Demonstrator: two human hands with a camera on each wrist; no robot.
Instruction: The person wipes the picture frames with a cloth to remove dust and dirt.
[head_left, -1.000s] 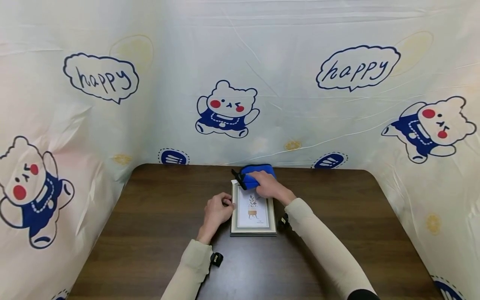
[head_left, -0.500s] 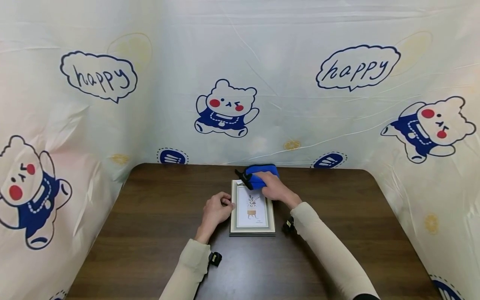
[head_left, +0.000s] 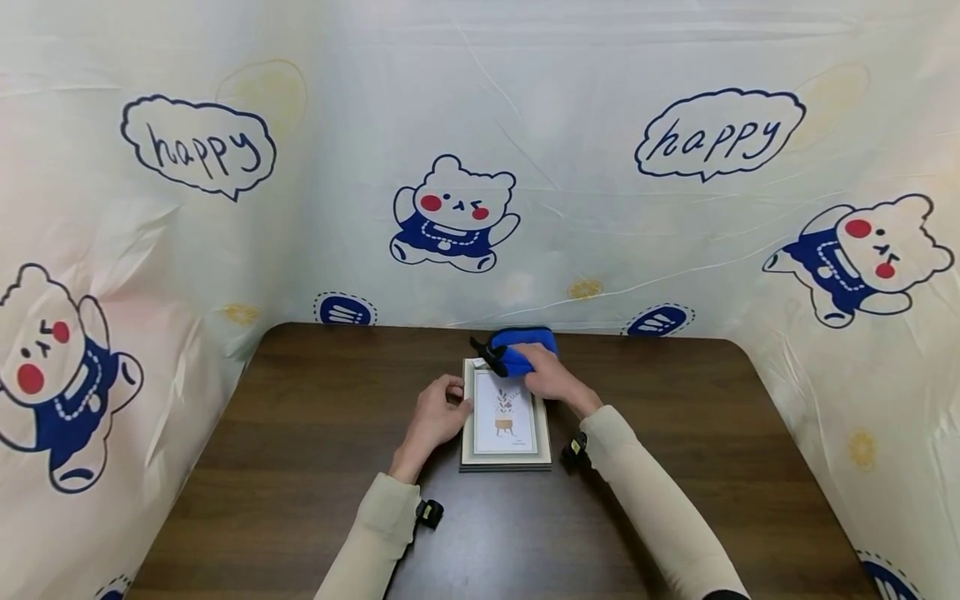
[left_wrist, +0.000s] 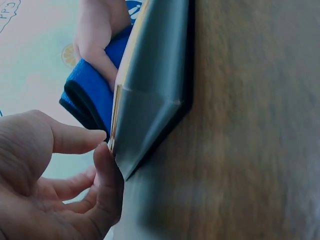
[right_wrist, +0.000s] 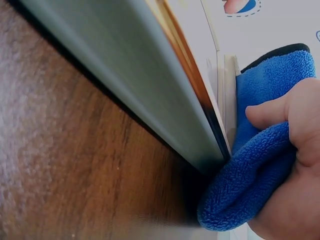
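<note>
The left hand (head_left: 437,414), fingertips nearly meeting, touches the picture frame (head_left: 506,417) just right of it, probably bracing it; whether it pinches, I cannot tell. The right hand (head_left: 551,375) clamps a blue towelling cloth (head_left: 517,357) against its far end.

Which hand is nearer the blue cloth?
The right hand, gripping the cloth at the picture frame's far end. The left hand is at the frame's left edge, off the cloth.

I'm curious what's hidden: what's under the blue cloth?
The far end of the picture frame lies partly under the blue cloth; the surface beneath cloth and right hand can't be seen.
</note>
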